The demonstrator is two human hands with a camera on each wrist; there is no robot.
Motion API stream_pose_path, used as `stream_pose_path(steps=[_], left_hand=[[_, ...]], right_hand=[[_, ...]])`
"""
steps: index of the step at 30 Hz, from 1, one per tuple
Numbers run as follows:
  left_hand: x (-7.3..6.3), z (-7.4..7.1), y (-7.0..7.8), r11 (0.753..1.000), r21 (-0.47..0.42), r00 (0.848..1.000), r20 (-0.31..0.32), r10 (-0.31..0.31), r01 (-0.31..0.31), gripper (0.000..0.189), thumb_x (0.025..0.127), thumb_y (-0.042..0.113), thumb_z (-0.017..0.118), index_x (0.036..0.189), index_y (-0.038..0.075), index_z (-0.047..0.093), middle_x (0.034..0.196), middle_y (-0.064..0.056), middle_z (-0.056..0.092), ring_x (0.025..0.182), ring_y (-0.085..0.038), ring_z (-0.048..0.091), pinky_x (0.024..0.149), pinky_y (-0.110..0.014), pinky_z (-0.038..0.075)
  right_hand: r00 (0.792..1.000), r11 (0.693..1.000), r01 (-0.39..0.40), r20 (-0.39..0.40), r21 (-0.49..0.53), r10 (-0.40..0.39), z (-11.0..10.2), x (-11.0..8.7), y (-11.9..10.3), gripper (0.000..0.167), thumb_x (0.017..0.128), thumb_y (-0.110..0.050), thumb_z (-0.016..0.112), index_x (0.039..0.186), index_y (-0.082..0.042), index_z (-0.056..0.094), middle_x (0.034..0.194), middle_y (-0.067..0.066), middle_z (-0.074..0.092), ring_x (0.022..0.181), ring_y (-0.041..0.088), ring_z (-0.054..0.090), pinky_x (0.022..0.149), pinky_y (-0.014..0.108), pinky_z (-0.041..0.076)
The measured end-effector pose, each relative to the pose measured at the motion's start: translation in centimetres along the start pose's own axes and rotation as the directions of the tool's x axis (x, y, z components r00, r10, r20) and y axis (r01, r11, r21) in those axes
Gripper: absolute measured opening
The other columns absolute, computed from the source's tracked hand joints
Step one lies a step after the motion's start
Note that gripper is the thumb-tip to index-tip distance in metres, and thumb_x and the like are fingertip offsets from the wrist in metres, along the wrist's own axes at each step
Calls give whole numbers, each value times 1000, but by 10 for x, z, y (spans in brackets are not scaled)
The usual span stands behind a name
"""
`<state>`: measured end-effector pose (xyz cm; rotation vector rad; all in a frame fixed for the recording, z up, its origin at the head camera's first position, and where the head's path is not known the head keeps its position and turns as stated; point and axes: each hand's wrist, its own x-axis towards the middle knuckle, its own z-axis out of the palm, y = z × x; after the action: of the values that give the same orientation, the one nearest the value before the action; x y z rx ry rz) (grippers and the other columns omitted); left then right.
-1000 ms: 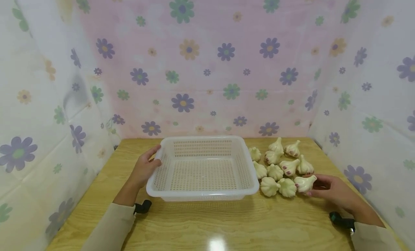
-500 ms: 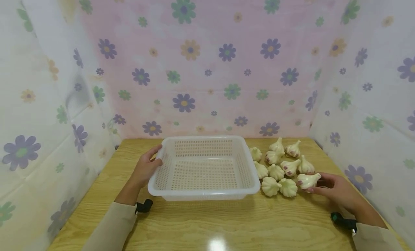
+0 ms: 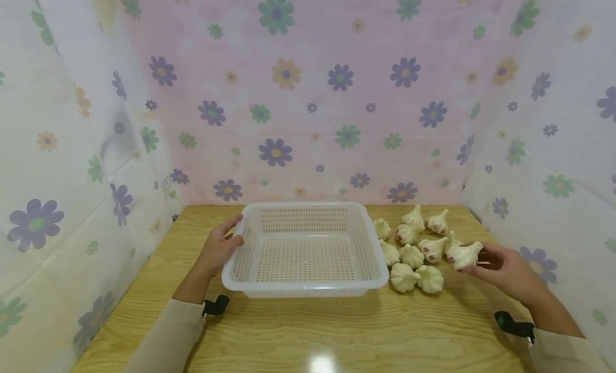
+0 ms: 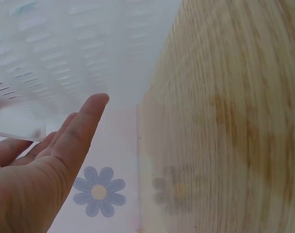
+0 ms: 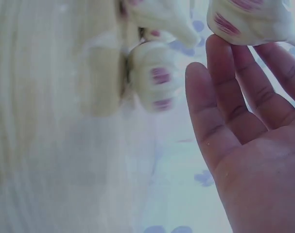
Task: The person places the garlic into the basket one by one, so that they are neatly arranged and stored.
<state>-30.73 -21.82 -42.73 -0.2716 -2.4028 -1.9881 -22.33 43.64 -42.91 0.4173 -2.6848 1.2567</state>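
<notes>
A white plastic basket [image 3: 305,291] with slotted walls sits on the wooden table. My left hand [image 3: 215,252] holds its left side, thumb over the rim; in the left wrist view the fingers [image 4: 84,126] lie along the outside wall. To the basket's right, my right hand [image 3: 505,268] pinches a garlic bulb [image 3: 463,256] with purple marks between thumb and fingers. In the right wrist view that garlic bulb [image 5: 249,22] is above the fingertips, partly cut off. Several other garlic bulbs [image 3: 412,255] lie grouped between the basket and my right hand.
The table [image 3: 308,330] is light wood with a glare spot near the front. Flower-printed cloth [image 3: 308,94] hangs close behind it and along both sides. Two garlic bulbs [image 3: 417,278] lie nearest the table's front, near the basket's right corner.
My right hand has lifted the garlic bulb from the right front of the group, moving it slightly right and upward in the head view. My left hand stays on the basket.
</notes>
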Motion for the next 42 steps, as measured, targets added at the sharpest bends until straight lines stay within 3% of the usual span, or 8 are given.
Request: stream_pose_path(steps=[9,17,26,34,42], left_hand=[[-1,-1,2,1000,-7,1000,5,3,-3,72,96,-1,53,164,8,29,170,-14,25,140,-44,50,87,-37,62],[-3,0,4,1000,-7,1000,14,7,-7,72,96,-1,53,164,7,29,171,-13,24,142,-44,48,89,-40,61],[-3,-1,3,1000,-9,1000,16,11,-11,72,96,-1,52,164,7,29,170,-15,27,139,-45,51,85,-39,63],[-3,0,2,1000,7,1000,8,13,-13,72,96,0,53,164,8,30,170,-13,26,141,-44,50,87,-39,62],[-3,0,3,1000,6,1000,6,9,-9,72,96,0,53,164,9,30,170,-14,27,138,-44,52,84,-38,63]], right_hand=[[992,991,121,-19,-61,-123,1,20,-28,58,94,-4,72,144,13,48,115,-28,62,99,-9,64,72,19,59],[987,984,154,29,87,-157,12,43,-52,57,97,-1,68,148,8,44,124,-23,62,108,-6,67,74,26,62],[976,977,196,81,87,-203,25,71,-73,46,96,-5,70,139,0,55,115,-1,71,99,11,72,77,27,61],[958,961,249,120,117,-262,39,95,-95,49,95,-7,73,141,-3,56,118,4,70,103,10,71,81,27,61],[950,962,267,153,59,-273,56,119,-117,44,93,-17,78,135,-11,65,111,8,72,97,16,74,76,32,62]])
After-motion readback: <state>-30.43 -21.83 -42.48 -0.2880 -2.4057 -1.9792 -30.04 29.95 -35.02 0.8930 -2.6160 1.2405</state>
